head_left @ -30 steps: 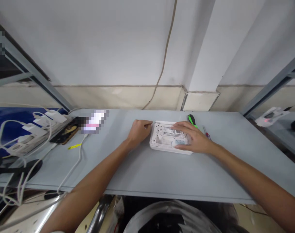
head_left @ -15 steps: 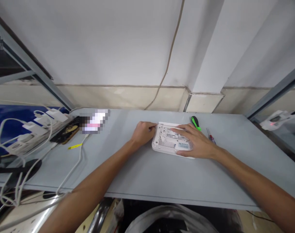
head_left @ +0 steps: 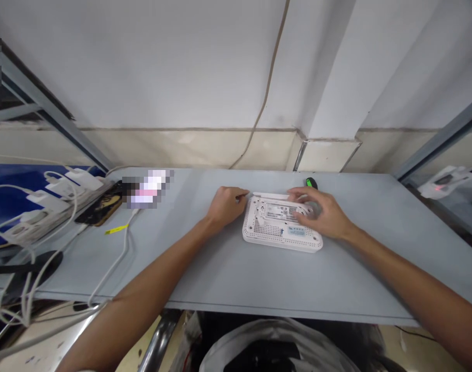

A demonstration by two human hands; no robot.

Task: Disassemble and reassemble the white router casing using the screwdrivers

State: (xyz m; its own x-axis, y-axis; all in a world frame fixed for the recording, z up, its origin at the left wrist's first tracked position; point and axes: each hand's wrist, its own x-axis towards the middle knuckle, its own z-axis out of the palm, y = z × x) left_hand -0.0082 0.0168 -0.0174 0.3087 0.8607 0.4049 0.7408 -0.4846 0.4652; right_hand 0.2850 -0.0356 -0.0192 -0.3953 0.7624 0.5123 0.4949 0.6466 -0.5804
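A white router-like box (head_left: 255,233) lies on the grey table with its vented, labelled underside up. Several screw holes and printed labels show on it. At its far left corner is my left hand (head_left: 225,207), fingers curled together and the fingertips close to the edge; anything between them is hidden. My right hand (head_left: 325,214) reaches over the box's right side, thumb and fingers apart, the thumb above the labels and the fingertips near the far edge. Behind that hand part of a black and green screwdriver handle (head_left: 310,183) is visible.
On the left, white chargers (head_left: 51,199) with tangled cables sit in a power strip. A phone in a patterned case (head_left: 102,209) and a lit, blurred-out screen (head_left: 147,189) lie beside them. A white handheld device (head_left: 447,181) is at far right. Below the front edge is a plastic-lined bin (head_left: 236,341).
My right hand has lifted off the box's right half toward its far side, uncovering the near right corner. The small red screwdriver is now hidden. My left hand stays at the corner.
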